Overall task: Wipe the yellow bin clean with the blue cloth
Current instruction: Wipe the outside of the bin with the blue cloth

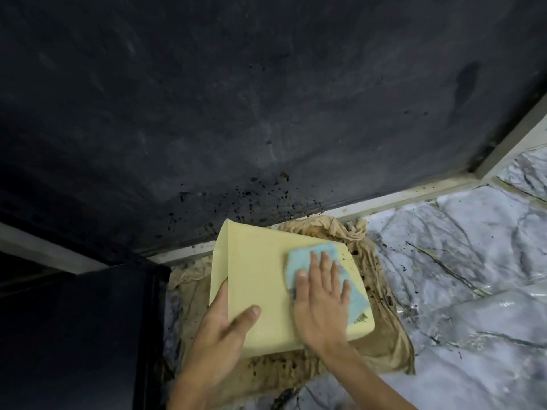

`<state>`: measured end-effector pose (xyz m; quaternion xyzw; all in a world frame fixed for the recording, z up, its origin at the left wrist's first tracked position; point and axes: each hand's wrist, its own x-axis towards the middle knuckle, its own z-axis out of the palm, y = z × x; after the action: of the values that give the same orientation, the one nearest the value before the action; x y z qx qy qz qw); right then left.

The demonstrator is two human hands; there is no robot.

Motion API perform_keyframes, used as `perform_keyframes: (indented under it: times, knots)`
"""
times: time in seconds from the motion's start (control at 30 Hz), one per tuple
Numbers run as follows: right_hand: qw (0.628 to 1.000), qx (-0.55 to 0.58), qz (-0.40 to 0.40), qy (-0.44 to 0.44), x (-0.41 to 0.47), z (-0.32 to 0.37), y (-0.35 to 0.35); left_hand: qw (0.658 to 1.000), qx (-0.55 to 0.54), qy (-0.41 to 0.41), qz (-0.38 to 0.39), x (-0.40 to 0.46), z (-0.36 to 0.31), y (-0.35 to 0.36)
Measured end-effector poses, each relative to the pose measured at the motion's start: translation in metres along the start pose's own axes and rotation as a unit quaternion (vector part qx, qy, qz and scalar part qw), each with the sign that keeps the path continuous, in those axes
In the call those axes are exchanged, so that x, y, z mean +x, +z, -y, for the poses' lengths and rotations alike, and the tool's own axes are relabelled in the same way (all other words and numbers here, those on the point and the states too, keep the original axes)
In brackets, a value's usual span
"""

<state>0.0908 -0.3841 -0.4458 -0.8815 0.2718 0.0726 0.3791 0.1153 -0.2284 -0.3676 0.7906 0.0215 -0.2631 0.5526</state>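
In the lower centre of the frame the yellow bin (260, 291) is lying on its side on a stained beige rag (381, 344), which is spread over a marble-patterned floor (444, 261) just in front of a dark wall (236, 99) speckled with black spots. One broad flat face of the bin is being presented upward, its open mouth apparently turned toward the upper left of the frame. The bin is being steadied by the left hand (225, 324), which is wrapped around the lower left edge with the thumb laid on the top face and the fingers hidden beneath. The blue cloth (307, 255) is being pressed flat against the right half of that face by the right hand (321, 297), whose fingers are spread wide and flat, pinning rather than gripping. A dark smudge is being shown near the lower right corner of the bin, beside the cloth's trailing edge, so the wiping is judged to be under way and not finished. The bin is judged to be light, thin-walled plastic, stiff at its edges but likely to flex on the broad panel and to slide on the rag under sideways pressure; it is best held at a rim or corner edge, as is being done. The cloth is soft and limp, and is best controlled under a flat palm.
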Motion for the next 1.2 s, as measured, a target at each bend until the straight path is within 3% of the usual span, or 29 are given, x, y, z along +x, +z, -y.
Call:
perform_keyframes:
  times: [0.1, 0.27, 0.43, 0.53, 0.6, 0.73, 0.87, 0.93, 1.07, 1.2]
  knots:
    - [0.987, -0.007, 0.032, -0.157, -0.008, 0.043, -0.001, 0.999, 0.026, 0.031, 0.014, 0.003, -0.007, 0.003]
    - [0.978, 0.022, 0.085, -0.188, 0.055, 0.063, -0.012, 0.999, 0.027, 0.021, 0.006, 0.006, -0.003, 0.003]
    - [0.997, -0.02, 0.024, -0.069, 0.089, -0.026, -0.026, 1.0, -0.014, -0.002, -0.009, 0.001, 0.002, 0.001]
    - [0.997, 0.078, -0.005, 0.022, 0.087, -0.07, -0.038, 0.999, -0.026, -0.026, -0.007, 0.005, 0.005, 0.001]
    - [0.998, 0.062, -0.006, 0.027, 0.07, -0.071, -0.033, 1.0, -0.009, -0.025, -0.013, 0.004, 0.005, -0.001]
    - [0.991, 0.007, 0.018, -0.13, 0.028, -0.01, -0.018, 0.999, 0.034, 0.0, -0.022, 0.002, 0.002, 0.003]
    - [0.948, -0.006, 0.075, -0.31, 0.015, 0.047, -0.003, 0.997, 0.07, 0.022, -0.033, 0.001, 0.005, 0.008]
    - [0.955, -0.016, 0.073, -0.286, 0.027, 0.034, -0.001, 0.996, 0.058, 0.01, -0.06, 0.001, 0.014, 0.004]
    - [0.986, -0.058, 0.052, -0.148, 0.067, -0.025, -0.014, 0.991, -0.065, -0.081, -0.09, 0.002, 0.02, 0.002]
    - [0.992, -0.045, 0.011, -0.115, 0.089, -0.058, -0.023, 0.971, -0.145, -0.184, -0.041, 0.036, -0.009, -0.015]
